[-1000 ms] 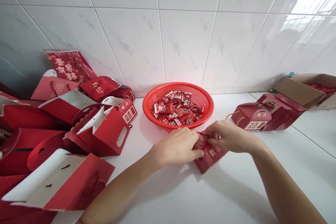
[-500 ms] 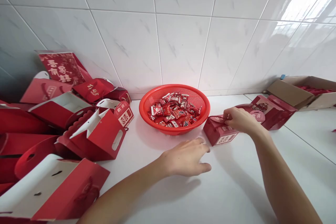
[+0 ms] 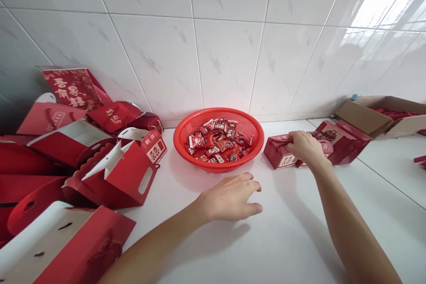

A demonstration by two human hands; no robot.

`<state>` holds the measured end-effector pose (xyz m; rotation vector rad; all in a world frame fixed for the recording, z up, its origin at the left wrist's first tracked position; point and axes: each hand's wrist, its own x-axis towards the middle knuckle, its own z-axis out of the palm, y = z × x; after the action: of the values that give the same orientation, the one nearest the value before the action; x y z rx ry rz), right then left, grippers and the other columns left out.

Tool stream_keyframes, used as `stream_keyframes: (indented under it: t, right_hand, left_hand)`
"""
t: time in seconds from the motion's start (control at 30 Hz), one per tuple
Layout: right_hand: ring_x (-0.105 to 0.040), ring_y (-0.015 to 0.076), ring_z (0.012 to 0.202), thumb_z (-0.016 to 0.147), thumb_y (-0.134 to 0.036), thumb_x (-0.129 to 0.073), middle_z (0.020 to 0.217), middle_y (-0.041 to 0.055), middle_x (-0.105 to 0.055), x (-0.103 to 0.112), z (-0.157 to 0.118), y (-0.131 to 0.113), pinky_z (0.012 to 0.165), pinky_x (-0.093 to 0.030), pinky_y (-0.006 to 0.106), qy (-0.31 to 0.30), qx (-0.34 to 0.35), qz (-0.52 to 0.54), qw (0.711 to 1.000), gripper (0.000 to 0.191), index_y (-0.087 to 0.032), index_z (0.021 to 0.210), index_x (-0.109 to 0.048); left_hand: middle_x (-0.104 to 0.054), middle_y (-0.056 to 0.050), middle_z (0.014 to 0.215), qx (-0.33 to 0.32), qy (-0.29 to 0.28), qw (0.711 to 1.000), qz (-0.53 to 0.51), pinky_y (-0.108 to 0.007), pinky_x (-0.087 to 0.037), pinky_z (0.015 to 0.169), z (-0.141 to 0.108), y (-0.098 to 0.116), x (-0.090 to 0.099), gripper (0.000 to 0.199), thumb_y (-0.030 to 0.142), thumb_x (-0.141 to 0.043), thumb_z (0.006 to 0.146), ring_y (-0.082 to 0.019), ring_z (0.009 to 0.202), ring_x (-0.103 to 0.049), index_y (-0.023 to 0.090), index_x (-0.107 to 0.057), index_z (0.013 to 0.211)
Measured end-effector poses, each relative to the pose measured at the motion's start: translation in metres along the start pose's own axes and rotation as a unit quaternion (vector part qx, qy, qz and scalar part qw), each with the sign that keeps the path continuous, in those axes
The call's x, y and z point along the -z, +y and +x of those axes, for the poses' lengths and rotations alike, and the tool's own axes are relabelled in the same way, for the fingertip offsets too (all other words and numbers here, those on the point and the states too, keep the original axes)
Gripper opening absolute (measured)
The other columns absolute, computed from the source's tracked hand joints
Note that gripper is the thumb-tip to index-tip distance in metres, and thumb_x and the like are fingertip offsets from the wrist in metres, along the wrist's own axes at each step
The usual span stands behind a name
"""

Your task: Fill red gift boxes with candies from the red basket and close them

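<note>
A small dark-red candy box [image 3: 282, 155] with a white printed panel sits on the white counter, right of the red colander. My right hand [image 3: 304, 147] is closed at the box's top, where the fingers pinch its handle; the fingertips are partly hidden. Another small red box [image 3: 324, 150] stands close beside it, partly behind my wrist. My left hand [image 3: 233, 197] hovers over the counter in front of the colander, fingers apart and holding nothing. Wrapped candies [image 3: 221, 142] in red packets lie in the red plastic colander [image 3: 186, 153].
Several red gift boxes [image 3: 116, 173], some with open tops, crowd the left side. Larger red boxes [image 3: 346, 142] stand at the right, in front of an open cardboard carton [image 3: 362, 117] with red contents. A tiled wall [image 3: 229, 62] rises behind the counter.
My right hand has moved the small candy box back and slightly right, straightening it beside the other small box. My left hand stays nearly in place, open.
</note>
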<state>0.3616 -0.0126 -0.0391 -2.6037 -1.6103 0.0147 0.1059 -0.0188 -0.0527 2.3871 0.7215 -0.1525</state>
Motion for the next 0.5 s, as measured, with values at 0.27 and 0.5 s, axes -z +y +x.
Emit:
stream_keyframes:
  t: [0.27, 0.5]
  right_hand:
    - [-0.048, 0.0338, 0.131, 0.087, -0.011, -0.047, 0.133, 0.0131, -0.065, -0.009, -0.018, -0.027, 0.104, -0.036, 0.048, -0.012, 0.233, -0.058, 0.971, 0.034, -0.019, 0.107, -0.072]
    - [-0.041, 0.0338, 0.138, 0.079, 0.003, -0.048, 0.110, 0.0121, -0.077, -0.035, -0.007, -0.030, 0.115, -0.021, 0.057, -0.054, 0.254, -0.136, 0.956, 0.039, -0.020, 0.090, -0.078]
  left_hand:
    - [-0.061, -0.013, 0.136, 0.010, 0.018, 1.000, 0.007, -0.039, -0.049, 0.091, -0.009, 0.002, 0.015, 0.050, 0.045, -0.056, 0.092, -0.032, 0.120, -0.061, 0.019, -0.062, 0.134]
    - [-0.063, -0.009, 0.140, 0.016, 0.056, 0.998, 0.005, -0.038, -0.044, 0.101, -0.029, 0.002, 0.037, 0.046, 0.044, -0.055, 0.094, -0.030, 0.128, -0.058, 0.022, -0.062, 0.134]
